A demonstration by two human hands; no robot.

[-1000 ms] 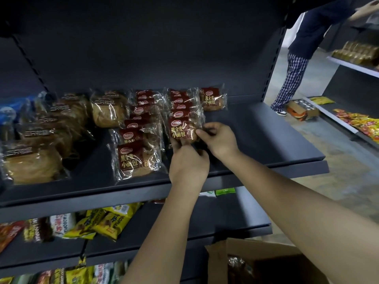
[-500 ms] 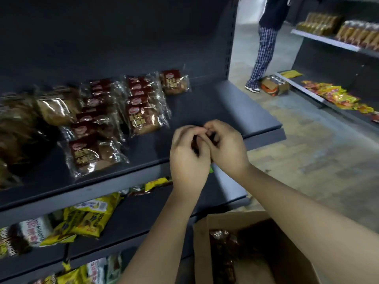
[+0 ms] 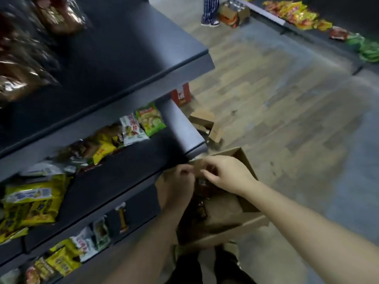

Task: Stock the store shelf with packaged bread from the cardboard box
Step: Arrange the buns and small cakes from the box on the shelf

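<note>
Scene: A person stands over an open cardboard box (image 3: 245, 160) on the floor at the foot of a dark store shelf (image 3: 127, 58), both arms stretched down toward it.
Packaged bread (image 3: 202, 203): Dark, glossy packs lie inside the box along its left side, directly beneath the hands; the heap seems to run away from the person, though blur hides each pack's outline.
Left hand (image 3: 179, 181): Poised at the box's left edge, knuckles up, fingers curled under and smeared by motion; whether they pinch anything cannot be told.
Right hand (image 3: 227, 174): Above the middle of the box, fingers (image 3: 206, 173) loosely bent and pointing left, nothing visible between them.
Key relation: The packs sit straight below and between the two hands, the right hand apparently the nearer.
Shelf stock: Wrapped loaves (image 3: 18, 78) fill the shelf's left end; its right part is bare.
Below: Yellow snack bags (image 3: 30, 203) line the lower shelves.
</note>
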